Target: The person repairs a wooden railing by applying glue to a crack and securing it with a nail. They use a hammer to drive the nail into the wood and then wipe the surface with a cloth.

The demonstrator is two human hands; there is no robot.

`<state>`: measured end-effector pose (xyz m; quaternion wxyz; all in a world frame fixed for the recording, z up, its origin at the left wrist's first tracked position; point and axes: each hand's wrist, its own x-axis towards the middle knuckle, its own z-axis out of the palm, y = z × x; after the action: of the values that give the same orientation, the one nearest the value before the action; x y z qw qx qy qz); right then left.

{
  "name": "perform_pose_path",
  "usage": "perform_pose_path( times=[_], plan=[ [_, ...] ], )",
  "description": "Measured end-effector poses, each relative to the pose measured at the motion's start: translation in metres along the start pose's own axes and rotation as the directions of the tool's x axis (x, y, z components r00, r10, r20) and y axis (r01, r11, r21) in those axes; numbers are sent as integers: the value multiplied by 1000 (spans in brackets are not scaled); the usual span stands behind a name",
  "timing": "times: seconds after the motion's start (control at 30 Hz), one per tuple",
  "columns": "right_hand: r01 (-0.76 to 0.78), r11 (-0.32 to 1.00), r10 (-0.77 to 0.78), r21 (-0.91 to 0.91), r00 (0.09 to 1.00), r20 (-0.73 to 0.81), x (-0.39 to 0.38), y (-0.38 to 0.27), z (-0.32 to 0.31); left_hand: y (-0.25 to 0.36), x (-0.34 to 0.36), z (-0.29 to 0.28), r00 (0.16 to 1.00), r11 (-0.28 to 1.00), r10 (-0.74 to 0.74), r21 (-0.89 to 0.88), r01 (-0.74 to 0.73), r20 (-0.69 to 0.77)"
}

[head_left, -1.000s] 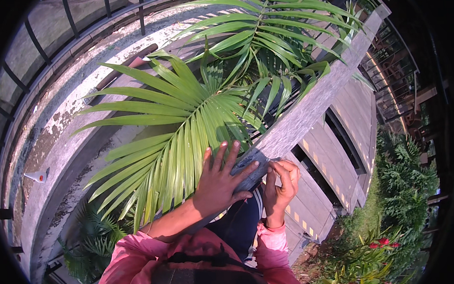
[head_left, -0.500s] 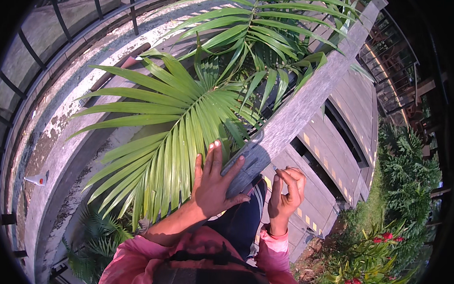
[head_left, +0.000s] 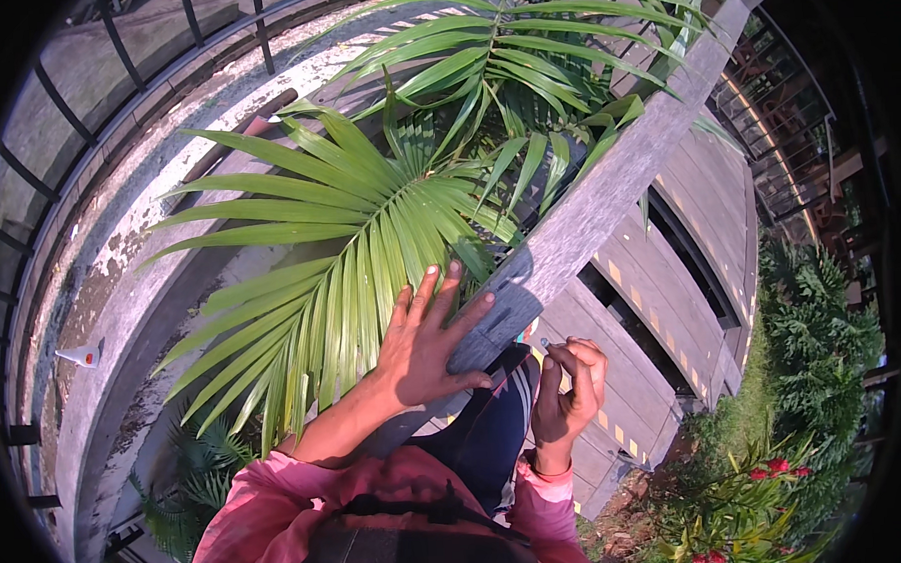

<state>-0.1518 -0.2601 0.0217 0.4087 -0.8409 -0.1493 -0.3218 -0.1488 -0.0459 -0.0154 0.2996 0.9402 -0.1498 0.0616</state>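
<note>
A grey weathered wooden rail (head_left: 616,201) runs slanting from my body toward the far right, with a darker patch near its close end. My left hand (head_left: 421,347) lies at that close end with its fingers spread, thumb side against the wood and fingertips over a palm frond (head_left: 341,275). Just right of the rail my right hand (head_left: 570,391) is closed in a pinch, thumb against fingers. A tiny greyish tip shows at the fingertips; the rest of it is hidden, and its kind cannot be made out.
On the curved ledge (head_left: 124,323) at left sits a small white cone-shaped thing (head_left: 79,356) with a red mark. Beyond it is a dark metal fence (head_left: 57,102). Grey boards (head_left: 621,325) with yellow marks and dark gaps lie below right, beside red-flowered plants (head_left: 775,467).
My left hand's fingers have shifted slightly and spread a little wider on the rail. The right hand stays pinched beside the rail, almost unmoved.
</note>
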Motion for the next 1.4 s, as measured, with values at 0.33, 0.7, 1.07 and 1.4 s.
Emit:
perform_pose_path(
  times=[0.33, 0.7, 1.07, 1.4],
  plan=[
    [-6, 1000, 4, 21, 999, 50, -5, 0, -1, 10, -7, 4, 998, 988, 25, 152, -15, -62],
    [-55, 994, 58, 91, 998, -32, 1, 1, -2, 8, -7, 7, 991, 996, -57, 60, 65, -120],
    [97, 914, -100, 395, 995, -13, 2, -44, 38, 19, 12, 26, 955, 992, 8, 120, 29, -296],
    [-32, 640, -482, 768, 761, 434, 17, -245, 235, -27, -162, 13, 995, 999, -47, -12, 48, 84]
  ],
)
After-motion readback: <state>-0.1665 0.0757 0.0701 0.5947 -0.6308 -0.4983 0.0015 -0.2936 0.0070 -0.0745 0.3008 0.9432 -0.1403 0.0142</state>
